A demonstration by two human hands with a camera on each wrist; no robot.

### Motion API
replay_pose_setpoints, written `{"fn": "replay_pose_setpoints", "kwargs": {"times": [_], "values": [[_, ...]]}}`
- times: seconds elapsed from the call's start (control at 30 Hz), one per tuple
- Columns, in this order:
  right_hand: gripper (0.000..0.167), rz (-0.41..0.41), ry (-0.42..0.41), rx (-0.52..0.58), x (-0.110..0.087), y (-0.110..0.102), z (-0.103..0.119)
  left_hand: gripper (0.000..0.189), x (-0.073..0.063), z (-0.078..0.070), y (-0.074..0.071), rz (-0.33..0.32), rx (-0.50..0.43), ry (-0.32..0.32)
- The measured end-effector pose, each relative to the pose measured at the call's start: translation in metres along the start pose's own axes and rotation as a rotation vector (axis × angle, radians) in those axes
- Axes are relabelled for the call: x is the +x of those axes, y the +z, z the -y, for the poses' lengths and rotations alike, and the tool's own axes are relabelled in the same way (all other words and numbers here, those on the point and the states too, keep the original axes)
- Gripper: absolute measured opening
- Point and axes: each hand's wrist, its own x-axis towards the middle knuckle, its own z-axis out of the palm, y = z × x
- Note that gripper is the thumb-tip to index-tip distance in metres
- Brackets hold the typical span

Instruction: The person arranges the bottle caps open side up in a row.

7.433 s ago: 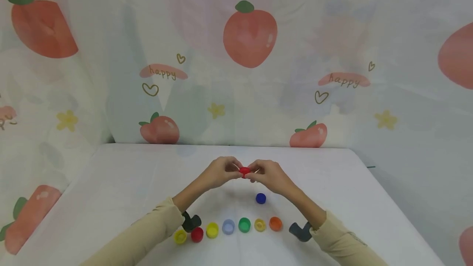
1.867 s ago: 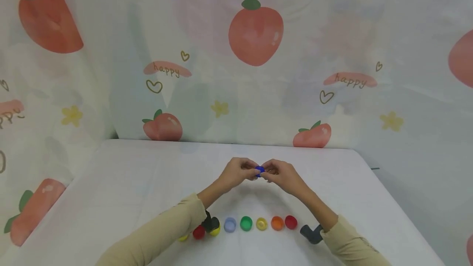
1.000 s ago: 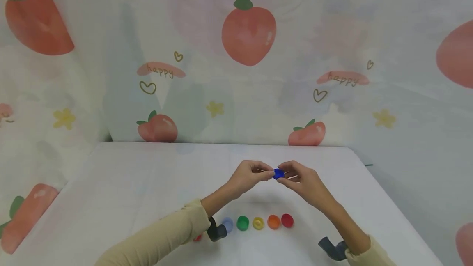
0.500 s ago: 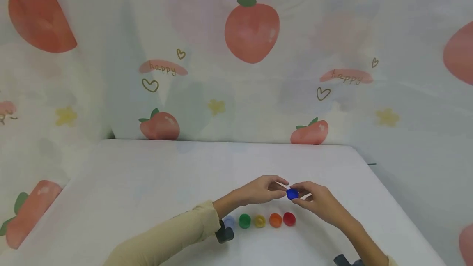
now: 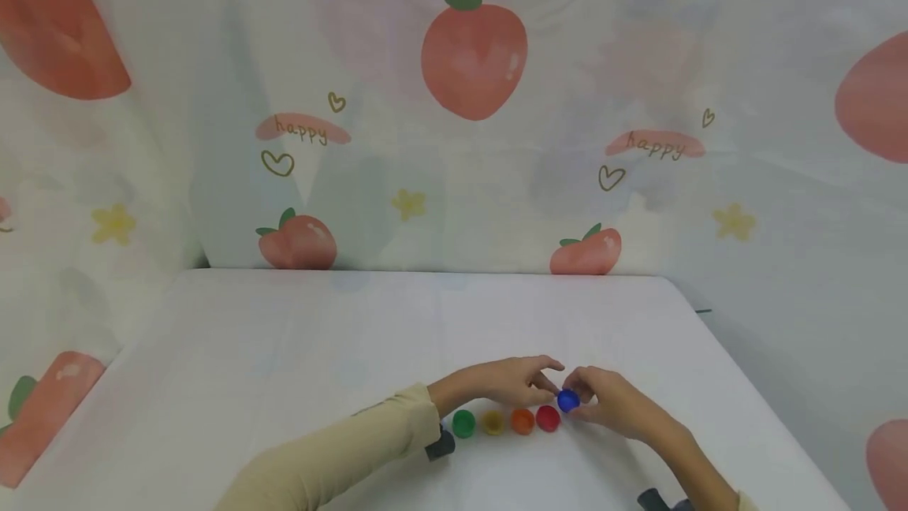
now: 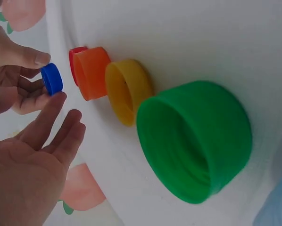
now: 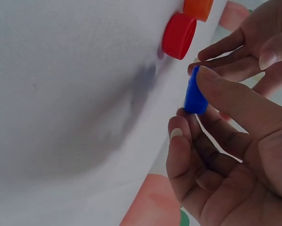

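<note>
My right hand (image 5: 613, 404) pinches a blue bottle cap (image 7: 195, 94) between thumb and fingers, its hollow side up in the head view. The cap is close over the table, just beyond the right end of a row of caps. Nearest to it is the red cap (image 5: 548, 418), followed leftward by the orange cap (image 5: 522, 422), the yellow cap (image 6: 127, 89) and the green cap (image 6: 197, 141). My left hand (image 5: 514, 381) reaches over the row with its fingers extended, a fingertip right at the blue cap's edge.
The white table (image 5: 319, 345) runs back to a fruit-patterned curtain (image 5: 383, 101). A light blue cap (image 6: 277, 202) shows at the corner of the left wrist view. My left sleeve (image 5: 340, 448) covers the left part of the row.
Earlier both hands held a red cap, then the blue cap, which had been lying on the table. The left fingers have since loosened; the right hand has brought the blue cap down beside the red one.
</note>
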Motion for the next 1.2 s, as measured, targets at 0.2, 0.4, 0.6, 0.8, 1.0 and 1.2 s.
{"fn": "replay_pose_setpoints", "kwargs": {"times": [0.2,0.4,0.6,0.8,1.0,1.2], "values": [[0.031,0.027,0.035,-0.013,-0.002,0.002,0.001,0.054,0.002,-0.003,0.001,0.054,0.062,0.007],[0.031,0.041,0.066,-0.012,-0.002,0.006,-0.001,0.051,0.005,-0.001,0.003,0.087,0.090,0.013],[0.032,0.040,0.101,-0.018,0.000,0.011,-0.003,0.051,0.008,0.000,0.006,0.100,0.121,-0.016],[0.031,0.052,0.117,-0.037,0.004,0.014,-0.007,0.052,0.006,-0.002,0.005,0.097,0.168,-0.048],[0.032,0.051,0.122,-0.046,0.005,0.015,-0.009,0.052,0.000,0.001,0.000,0.060,0.204,-0.039],[0.036,0.086,0.203,-0.067,0.002,0.008,-0.009,0.052,-0.021,0.016,-0.019,-0.066,0.255,-0.036]]}}
